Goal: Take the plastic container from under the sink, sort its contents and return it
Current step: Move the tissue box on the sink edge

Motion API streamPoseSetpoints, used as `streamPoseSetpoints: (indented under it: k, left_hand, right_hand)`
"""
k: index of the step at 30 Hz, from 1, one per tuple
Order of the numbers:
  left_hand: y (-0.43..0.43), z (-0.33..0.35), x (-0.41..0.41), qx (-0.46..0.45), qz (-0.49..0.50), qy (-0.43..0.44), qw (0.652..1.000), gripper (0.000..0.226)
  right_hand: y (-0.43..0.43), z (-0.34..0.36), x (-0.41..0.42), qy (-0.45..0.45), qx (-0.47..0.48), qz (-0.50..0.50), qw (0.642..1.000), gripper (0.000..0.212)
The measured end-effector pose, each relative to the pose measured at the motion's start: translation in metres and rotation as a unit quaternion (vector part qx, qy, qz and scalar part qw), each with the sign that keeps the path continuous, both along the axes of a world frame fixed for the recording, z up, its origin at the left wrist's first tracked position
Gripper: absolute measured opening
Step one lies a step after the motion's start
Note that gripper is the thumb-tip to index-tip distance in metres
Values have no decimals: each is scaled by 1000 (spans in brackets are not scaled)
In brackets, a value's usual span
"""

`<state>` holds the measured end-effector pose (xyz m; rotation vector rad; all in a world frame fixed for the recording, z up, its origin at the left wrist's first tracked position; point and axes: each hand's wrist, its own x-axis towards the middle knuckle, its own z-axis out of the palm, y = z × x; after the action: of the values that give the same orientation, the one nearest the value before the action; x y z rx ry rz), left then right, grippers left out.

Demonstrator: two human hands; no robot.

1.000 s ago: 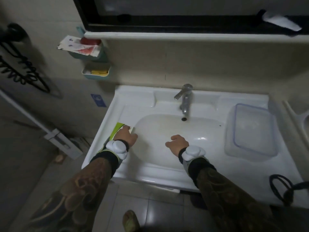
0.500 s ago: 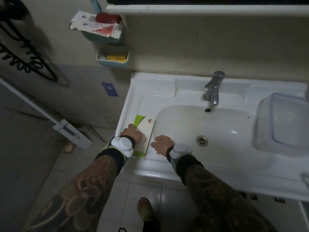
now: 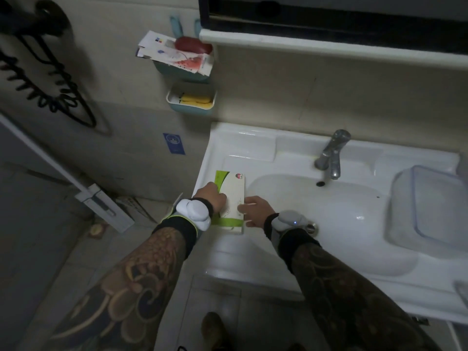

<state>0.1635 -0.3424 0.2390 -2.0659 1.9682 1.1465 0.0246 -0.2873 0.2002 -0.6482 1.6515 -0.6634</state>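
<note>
A flat white and green box (image 3: 233, 188) lies on the left ledge of the white sink (image 3: 243, 148). My left hand (image 3: 211, 196) rests on the box's left edge with its fingers curled over it. My right hand (image 3: 254, 210) touches the box's right edge, thumb and fingers on its side. The clear plastic container (image 3: 430, 209) stands on the sink's right ledge, far from both hands; nothing shows inside it.
A chrome tap (image 3: 331, 153) rises behind the basin. Two teal wall trays hold papers (image 3: 174, 54) and a yellow soap (image 3: 195, 99). A white shelf (image 3: 329, 49) runs above. A coiled black cord (image 3: 50, 79) hangs at left. My shoe (image 3: 212, 328) stands on the tiled floor.
My right hand has moved left from the basin's front rim onto the box. The view has swung left, putting the container at the right edge. My left hand stays on the box.
</note>
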Motion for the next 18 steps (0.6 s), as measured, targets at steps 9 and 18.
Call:
streamPoseSetpoints:
  k: [9, 18]
  left_hand:
    - [-43, 28, 67, -23, 119, 146, 982, 35]
    - [-53, 0, 165, 32, 227, 166, 959, 39]
  right_hand:
    - [-57, 43, 46, 37, -73, 8, 997, 31]
    - [-105, 19, 134, 79, -10, 153, 985, 28]
